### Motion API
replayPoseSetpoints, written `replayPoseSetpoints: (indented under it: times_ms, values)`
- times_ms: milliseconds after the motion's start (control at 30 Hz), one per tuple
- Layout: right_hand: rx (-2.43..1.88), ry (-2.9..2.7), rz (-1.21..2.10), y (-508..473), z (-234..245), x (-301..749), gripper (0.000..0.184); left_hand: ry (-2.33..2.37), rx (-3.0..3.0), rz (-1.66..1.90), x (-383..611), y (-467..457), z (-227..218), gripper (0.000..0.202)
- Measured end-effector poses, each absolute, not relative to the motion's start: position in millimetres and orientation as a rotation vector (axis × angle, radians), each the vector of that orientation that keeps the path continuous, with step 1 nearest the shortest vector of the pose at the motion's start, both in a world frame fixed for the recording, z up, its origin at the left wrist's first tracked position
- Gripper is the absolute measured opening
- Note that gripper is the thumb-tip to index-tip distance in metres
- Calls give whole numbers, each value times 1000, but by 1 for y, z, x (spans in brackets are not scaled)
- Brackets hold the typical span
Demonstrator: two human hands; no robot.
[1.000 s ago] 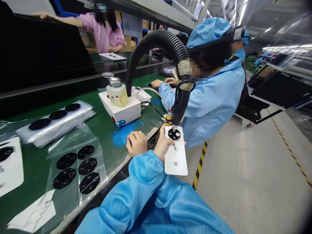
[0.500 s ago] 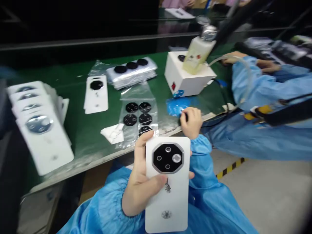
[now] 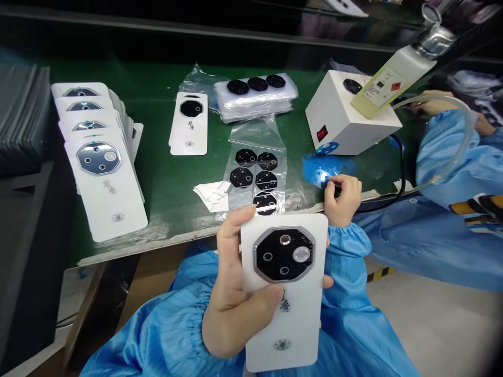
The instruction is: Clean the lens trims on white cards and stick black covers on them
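Observation:
My left hand [image 3: 230, 309] is closed round a white phone back cover [image 3: 288, 319], held upright below the table edge. Its thumb lies across the front, just under the black octagonal camera plate [image 3: 283, 254]. My right hand [image 3: 342, 198] rests as a fist on the table's front edge beside a blue patch [image 3: 324, 168]. It pinches something small and dark that I cannot make out. A clear bag of black octagonal plates [image 3: 256, 175] lies on the green table [image 3: 168, 188], just beyond my left hand.
A fanned stack of white covers [image 3: 102, 173] lies at the left and a single cover [image 3: 189, 125] further back. A bagged stack [image 3: 255, 97], a white box with a red switch [image 3: 346, 118] and a tilted bottle [image 3: 387, 84] stand behind. A co-worker's blue sleeve [image 3: 459, 157] is at the right.
My view swung from the right back to the table. My left hand brought the cover away from the black hose nozzle and nearer to me. My right hand stayed by the blue patch.

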State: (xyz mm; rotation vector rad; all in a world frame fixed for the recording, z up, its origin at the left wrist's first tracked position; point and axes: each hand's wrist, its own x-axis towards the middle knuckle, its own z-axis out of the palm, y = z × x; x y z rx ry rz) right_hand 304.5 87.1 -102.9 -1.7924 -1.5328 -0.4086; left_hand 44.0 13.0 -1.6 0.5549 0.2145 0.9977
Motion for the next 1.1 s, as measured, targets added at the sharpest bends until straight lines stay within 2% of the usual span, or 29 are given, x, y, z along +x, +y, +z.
replayPoseSetpoints:
  times_ms: [200,700,967,1033,1100]
  values:
    - [-1804,-1528,-407,86,-101,303,10,352,468,1005,44,11,4,69]
    - [-1802,-1531,-427,87,-105,306,11,350,488,991,44,16,12,66]
    - [-1677,-1620,-388,85,-79,279,6,815,611,1500,-16,48,-18,71]
    - [-1596,-1728,-287,88,-63,252,7,899,621,1554,-28,50,-22,72]
    - [-1463,-1948,-19,94,-45,221,9,933,600,1558,-33,48,-21,72]
